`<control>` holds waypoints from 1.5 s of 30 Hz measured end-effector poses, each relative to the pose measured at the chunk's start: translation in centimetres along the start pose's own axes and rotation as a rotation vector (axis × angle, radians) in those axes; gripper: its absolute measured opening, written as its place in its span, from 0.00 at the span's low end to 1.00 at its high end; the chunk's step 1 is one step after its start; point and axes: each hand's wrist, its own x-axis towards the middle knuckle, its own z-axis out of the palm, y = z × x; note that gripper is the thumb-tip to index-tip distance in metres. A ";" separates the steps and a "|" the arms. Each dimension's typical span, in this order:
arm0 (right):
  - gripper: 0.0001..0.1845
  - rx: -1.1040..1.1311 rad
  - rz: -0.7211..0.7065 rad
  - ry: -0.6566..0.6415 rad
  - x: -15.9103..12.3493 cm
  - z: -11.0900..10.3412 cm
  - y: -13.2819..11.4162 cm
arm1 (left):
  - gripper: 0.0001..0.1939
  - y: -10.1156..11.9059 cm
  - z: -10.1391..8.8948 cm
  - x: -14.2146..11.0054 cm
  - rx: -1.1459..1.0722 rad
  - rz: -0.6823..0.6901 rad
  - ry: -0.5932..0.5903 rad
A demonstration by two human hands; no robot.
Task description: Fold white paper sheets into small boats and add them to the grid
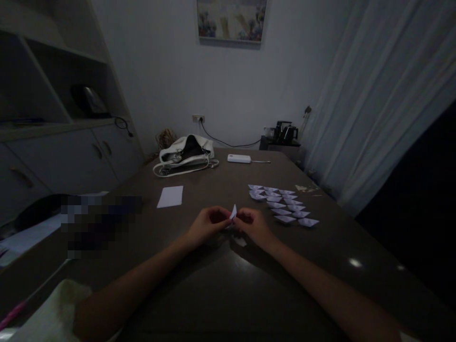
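Observation:
Between my two hands, low over the middle of the table, is a small folded white paper with a pointed top. My left hand pinches its left side between thumb and fingers. My right hand pinches the right side the same way. The fingers hide its lower part, so its full shape does not show. To the right of my hands stand several white paper boats in rough rows. A small stack of white paper lies to the left.
A white handbag lies at the far left of the table. A white power bank with a short cable is at the far end. Paper scraps lie near the right edge. A kettle stands beyond the table.

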 end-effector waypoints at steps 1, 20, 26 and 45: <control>0.09 -0.001 0.000 -0.001 0.0 0.0 0.1 | 0.16 0.0 0.0 0.0 0.018 0.021 -0.002; 0.19 0.411 0.240 -0.148 0.3 -0.6 0.0 | 0.09 0.4 -0.5 -0.5 0.320 0.285 0.021; 0.19 0.383 0.213 -0.175 0.3 -0.6 0.3 | 0.08 0.7 -0.5 -0.7 0.329 0.283 -0.021; 0.18 0.297 0.160 -0.178 0.3 -0.7 0.1 | 0.10 1.2 -0.6 -0.6 0.354 0.272 -0.053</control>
